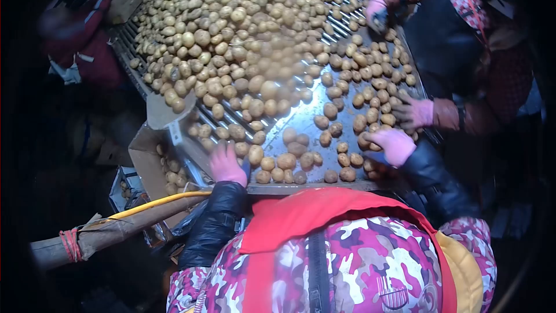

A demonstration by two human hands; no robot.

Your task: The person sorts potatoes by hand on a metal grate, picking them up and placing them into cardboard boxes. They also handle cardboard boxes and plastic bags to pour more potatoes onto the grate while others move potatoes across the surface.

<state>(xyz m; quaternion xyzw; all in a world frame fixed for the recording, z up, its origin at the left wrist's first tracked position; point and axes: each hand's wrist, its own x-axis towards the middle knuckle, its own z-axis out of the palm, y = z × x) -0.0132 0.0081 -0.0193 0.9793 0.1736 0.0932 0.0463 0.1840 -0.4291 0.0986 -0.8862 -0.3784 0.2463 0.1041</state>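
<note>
Both my hands wear pink work gloves with darker palms. My left hand rests at the near left edge of the metal sorting table, its fingers stretched forward beside several potatoes. No potato shows in its grasp. My right hand reaches in over the near right part of the table, fingers extended leftward among loose potatoes. A potato lies right at its fingertips; the underside of this hand is hidden.
A large potato heap covers the slatted rack at the back. On the right, a co-worker's gloved hands are among the potatoes. A cardboard box with potatoes stands left, near a pole carrying a yellow hose. Another person's sleeve shows far left.
</note>
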